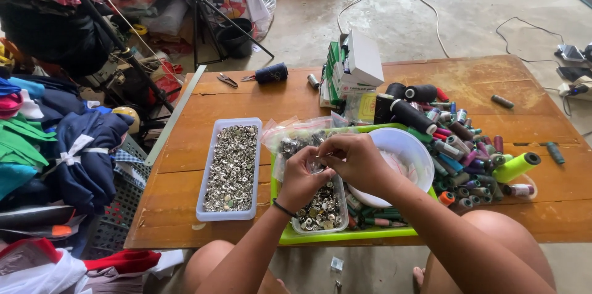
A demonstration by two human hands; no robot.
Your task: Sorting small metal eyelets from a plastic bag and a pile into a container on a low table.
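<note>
My left hand (300,178) and my right hand (356,161) meet over a clear plastic tub of small metal snap fasteners (322,211), which stands on a green tray (345,235). Both hands pinch something small and shiny between the fingertips; it is too small to make out. A clear plastic bag (295,135) of more fasteners lies just beyond the hands. Under my right wrist sits a white bowl (404,146). Left of the tray, a long pale tub (232,169) is full of silver eyelets.
Several thread spools (468,152), a yellow-green cone (517,166) and black cones (412,115) crowd the wooden table's (185,164) right half. Stacked boxes (354,69), scissors (227,79) and a dark spool (271,73) lie at the far side. Fabric piles (55,146) and a tripod (203,16) stand left.
</note>
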